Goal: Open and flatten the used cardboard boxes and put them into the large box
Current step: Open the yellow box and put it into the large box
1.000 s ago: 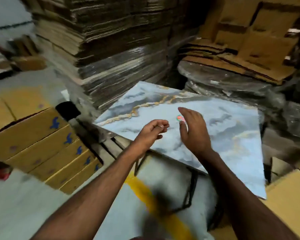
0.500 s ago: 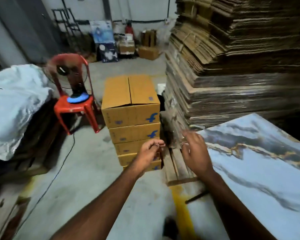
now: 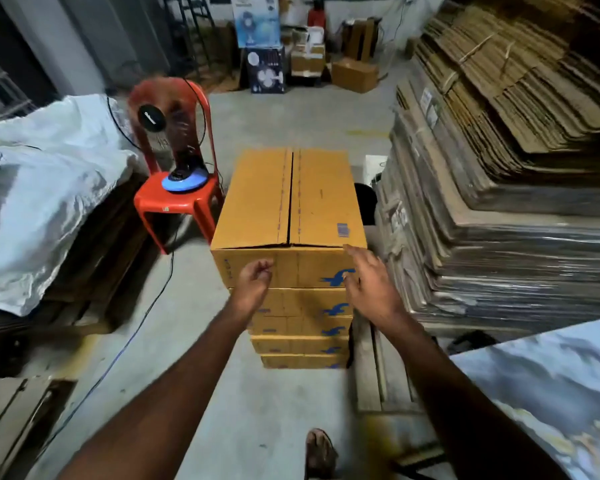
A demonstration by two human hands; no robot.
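Note:
A stack of several closed yellow-brown cardboard boxes with blue logos stands on the concrete floor straight ahead; the top box [image 3: 290,199] has its two lid flaps meeting in a centre seam. My left hand [image 3: 255,280] hovers in front of the top box's near face, fingers loosely curled, holding nothing. My right hand [image 3: 369,282] reaches toward the box's front right corner with fingers spread and relaxed, empty. Neither hand grips the box.
A tall pile of flattened cardboard [image 3: 506,161] fills the right. A red plastic chair [image 3: 177,199] carrying a small fan stands left of the boxes. White sacking [image 3: 42,188] covers a pallet at left. A marbled blue board [image 3: 551,393] lies at lower right. A cable [image 3: 136,327] crosses the floor.
The view has swung left from the marbled board to the box stack, which is now closer and centred. Both hands have moved up to the top box.

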